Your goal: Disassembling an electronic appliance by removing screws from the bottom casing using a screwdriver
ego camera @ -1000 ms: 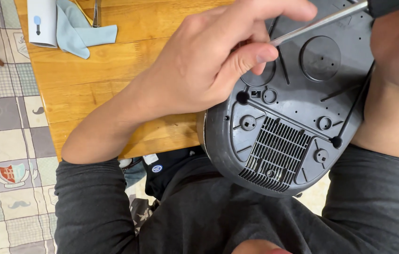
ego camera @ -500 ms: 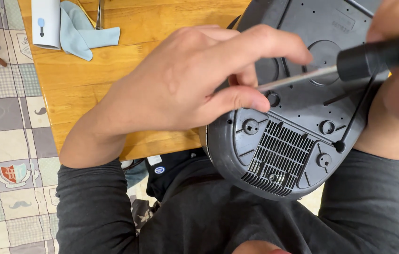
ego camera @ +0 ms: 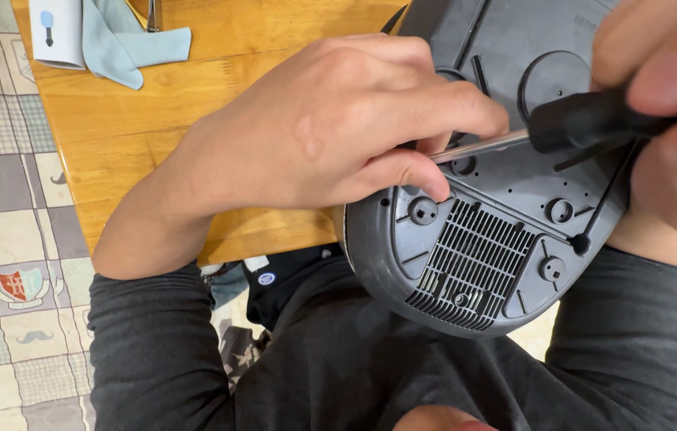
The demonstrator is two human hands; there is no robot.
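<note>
Left hand clamping the grey appliance base at the table's near edge, right hand gripping the screwdriver, now swung lower into a screw recess.

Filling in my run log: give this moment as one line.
left hand steadies grey appliance base | right hand grips screwdriver | shaft tip hidden behind left fingers

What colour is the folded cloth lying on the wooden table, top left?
Pale blue-grey, plain, no pattern. The folded cloth on the wooden table shows in the head view.
</note>
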